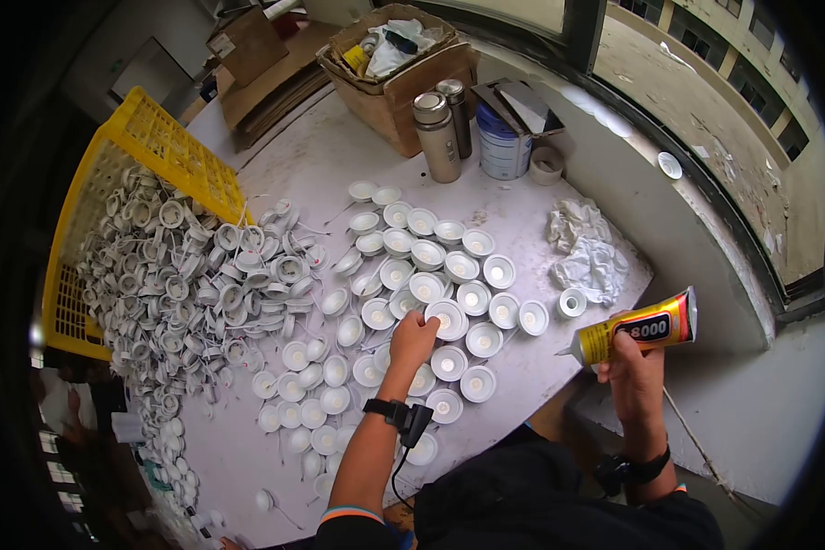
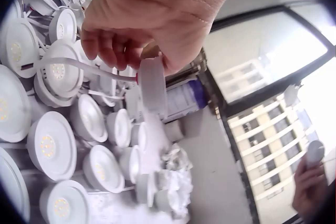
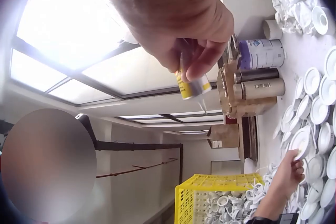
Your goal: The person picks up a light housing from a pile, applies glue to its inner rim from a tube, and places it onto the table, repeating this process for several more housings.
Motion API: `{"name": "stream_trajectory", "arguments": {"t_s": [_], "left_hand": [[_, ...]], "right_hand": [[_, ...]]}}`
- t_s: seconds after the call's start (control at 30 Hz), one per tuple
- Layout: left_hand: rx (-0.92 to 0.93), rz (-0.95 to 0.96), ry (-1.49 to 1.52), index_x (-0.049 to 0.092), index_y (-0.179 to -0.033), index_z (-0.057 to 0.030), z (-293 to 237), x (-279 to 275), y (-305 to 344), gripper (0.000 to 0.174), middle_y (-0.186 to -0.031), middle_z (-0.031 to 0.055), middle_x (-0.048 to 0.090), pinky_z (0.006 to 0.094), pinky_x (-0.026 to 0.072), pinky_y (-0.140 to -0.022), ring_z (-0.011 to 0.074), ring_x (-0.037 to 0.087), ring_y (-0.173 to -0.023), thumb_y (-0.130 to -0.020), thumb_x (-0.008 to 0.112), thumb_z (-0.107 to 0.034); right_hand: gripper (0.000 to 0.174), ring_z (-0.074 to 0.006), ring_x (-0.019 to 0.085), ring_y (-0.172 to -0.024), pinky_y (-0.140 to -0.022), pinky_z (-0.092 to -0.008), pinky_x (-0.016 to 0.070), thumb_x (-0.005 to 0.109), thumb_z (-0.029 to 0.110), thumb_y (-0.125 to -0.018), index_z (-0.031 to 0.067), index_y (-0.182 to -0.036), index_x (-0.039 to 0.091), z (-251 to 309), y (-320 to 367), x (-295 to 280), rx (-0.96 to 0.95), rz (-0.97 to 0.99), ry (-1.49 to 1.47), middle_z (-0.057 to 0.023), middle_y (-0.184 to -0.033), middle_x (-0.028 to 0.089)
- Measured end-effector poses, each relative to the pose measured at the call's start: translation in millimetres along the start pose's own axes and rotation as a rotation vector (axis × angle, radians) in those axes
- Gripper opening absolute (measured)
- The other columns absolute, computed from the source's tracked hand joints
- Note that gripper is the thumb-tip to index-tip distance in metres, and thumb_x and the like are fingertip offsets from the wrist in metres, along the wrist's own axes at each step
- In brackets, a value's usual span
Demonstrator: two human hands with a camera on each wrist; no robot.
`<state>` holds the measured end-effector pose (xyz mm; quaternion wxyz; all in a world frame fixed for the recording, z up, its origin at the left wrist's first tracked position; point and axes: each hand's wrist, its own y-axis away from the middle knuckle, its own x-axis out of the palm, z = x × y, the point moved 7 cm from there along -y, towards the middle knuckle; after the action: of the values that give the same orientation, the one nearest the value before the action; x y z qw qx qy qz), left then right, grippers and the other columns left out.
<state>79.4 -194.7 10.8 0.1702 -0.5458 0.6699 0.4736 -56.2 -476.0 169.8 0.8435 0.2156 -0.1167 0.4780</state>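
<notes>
My left hand [image 1: 413, 341] pinches a white round LED downlight [image 2: 153, 87] between thumb and fingers, over the rows of similar lamps. Its cable [image 2: 79, 62] trails out to one side in the left wrist view. My right hand [image 1: 634, 376] grips a yellow and black glue tube [image 1: 676, 321] off the table's right edge, thumb across its label. The tube's pale nozzle [image 1: 570, 352] points left toward the lamps. Finished-looking downlights [image 1: 478, 384] lie close together around the left hand, yellowish LED dots showing in their cups.
A large heap of white lamp parts [image 1: 174, 284] spills from a tipped yellow crate [image 1: 170, 151] at left. Behind stand a cardboard box [image 1: 390, 110], two flasks [image 1: 438, 147], a bucket [image 1: 502, 151] and a tape roll [image 1: 546, 165]. Crumpled white cloth [image 1: 588, 261] lies at right, beside the window wall.
</notes>
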Motion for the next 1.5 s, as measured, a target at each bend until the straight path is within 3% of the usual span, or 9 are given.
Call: {"name": "stream_trajectory", "arguments": {"t_s": [0.1, 0.17, 0.47, 0.7, 0.93, 1.1, 1.3, 1.43, 1.5], "left_hand": [[0.153, -0.025, 0.414, 0.053, -0.084, 0.0004, 4.7, -21.7, 26.7, 0.027, -0.074, 0.0129, 0.057, 0.0323, 0.0443, -0.062, 0.0222, 0.056, -0.067, -0.073, 0.046, -0.023], [0.161, -0.014, 1.217, 0.049, -0.089, 0.0012, 2.1, -45.8, 65.8, 0.025, -0.071, 0.0084, 0.054, 0.0284, 0.0423, -0.054, 0.0152, 0.051, -0.057, -0.075, 0.042, -0.019], [0.132, -0.201, 0.987, 0.046, -0.095, 0.0008, 65.9, -107.4, 188.1, 0.025, -0.073, 0.0044, 0.053, 0.0189, 0.0351, -0.042, 0.0062, 0.045, -0.053, -0.078, 0.041, -0.016], [0.114, -0.301, 1.009, 0.046, -0.096, 0.0042, 122.7, -121.6, 230.8, 0.024, -0.082, 0.0094, 0.056, 0.0247, 0.0398, -0.070, 0.0141, 0.051, -0.076, -0.080, 0.043, -0.012], [0.159, -0.450, 0.981, 0.046, -0.097, 0.0044, 157.4, -137.7, 260.1, 0.024, -0.082, 0.0105, 0.056, 0.0245, 0.0403, -0.068, 0.0141, 0.051, -0.075, -0.080, 0.044, -0.012], [0.020, -0.126, 1.417, 0.045, -0.103, 0.0024, 192.9, -115.9, 272.9, 0.041, -0.087, 0.0090, 0.056, 0.0258, 0.0413, -0.063, 0.0145, 0.051, -0.073, -0.087, 0.033, -0.033], [0.036, -0.176, 1.896, 0.040, -0.111, -0.0019, 173.5, -135.2, 288.9, 0.048, -0.104, 0.0144, 0.049, 0.0315, 0.0414, -0.061, 0.0229, 0.050, -0.097, -0.088, 0.021, -0.040], [0.254, 0.083, 2.062, 0.038, -0.114, -0.0036, 162.4, -139.1, 293.2, 0.048, -0.107, 0.0154, 0.049, 0.0295, 0.0380, -0.056, 0.0242, 0.051, -0.092, -0.088, 0.020, -0.040], [0.059, 0.078, 2.087, 0.035, -0.119, -0.0029, 173.6, -120.9, 287.1, 0.054, -0.110, 0.0175, 0.047, 0.0282, 0.0371, -0.059, 0.0186, 0.051, -0.080, -0.087, 0.018, -0.044]], "right_hand": [[0.026, -0.0126, 0.051, -0.047, -0.040, -0.0220, 0.0420, 0.060, 0.013, -0.072, -0.0013, -0.090, 0.049, 0.4, 6.8, 9.1, 0.006, 0.018, 0.023, -0.0072, -0.070, 0.053], [0.026, -0.0125, 0.051, -0.048, -0.040, -0.0222, 0.0419, 0.060, 0.013, -0.072, -0.0014, -0.091, 0.049, -1.1, 12.5, 19.7, 0.007, 0.047, 0.030, -0.0073, -0.070, 0.053], [0.029, -0.0129, 0.050, -0.049, -0.040, -0.0230, 0.0416, 0.059, 0.015, -0.072, -0.0011, -0.093, 0.048, -28.6, 51.3, 85.3, 0.043, 0.287, 0.095, -0.0070, -0.072, 0.053], [0.031, -0.0123, 0.050, -0.049, -0.040, -0.0223, 0.0411, 0.060, 0.016, -0.072, -0.0017, -0.095, 0.048, -53.7, 95.8, 137.0, 0.098, 0.453, 0.147, -0.0067, -0.072, 0.052], [0.033, -0.0116, 0.050, -0.048, -0.040, -0.0217, 0.0411, 0.059, 0.018, -0.072, -0.0022, -0.095, 0.047, -69.0, 130.7, 176.6, 0.104, 0.562, 0.202, -0.0067, -0.073, 0.051], [0.035, -0.0124, 0.050, -0.046, -0.038, -0.0218, 0.0411, 0.061, 0.020, -0.070, -0.0014, -0.093, 0.047, -72.4, 147.4, 195.2, 0.099, 0.627, 0.217, -0.0071, -0.072, 0.051], [0.035, -0.0139, 0.051, -0.046, -0.037, -0.0227, 0.0420, 0.063, 0.019, -0.068, -0.0014, -0.091, 0.047, -71.1, 166.0, 217.0, 0.098, 0.691, 0.196, -0.0087, -0.071, 0.051], [0.034, -0.0151, 0.052, -0.047, -0.037, -0.0231, 0.0425, 0.064, 0.016, -0.067, -0.0022, -0.090, 0.046, -72.6, 173.4, 230.2, 0.103, 0.765, 0.166, -0.0114, -0.074, 0.052], [0.032, -0.0154, 0.052, -0.048, -0.038, -0.0236, 0.0432, 0.063, 0.014, -0.068, -0.0027, -0.089, 0.047, -73.4, 177.0, 236.4, 0.120, 0.809, 0.152, -0.0120, -0.075, 0.052]]}}
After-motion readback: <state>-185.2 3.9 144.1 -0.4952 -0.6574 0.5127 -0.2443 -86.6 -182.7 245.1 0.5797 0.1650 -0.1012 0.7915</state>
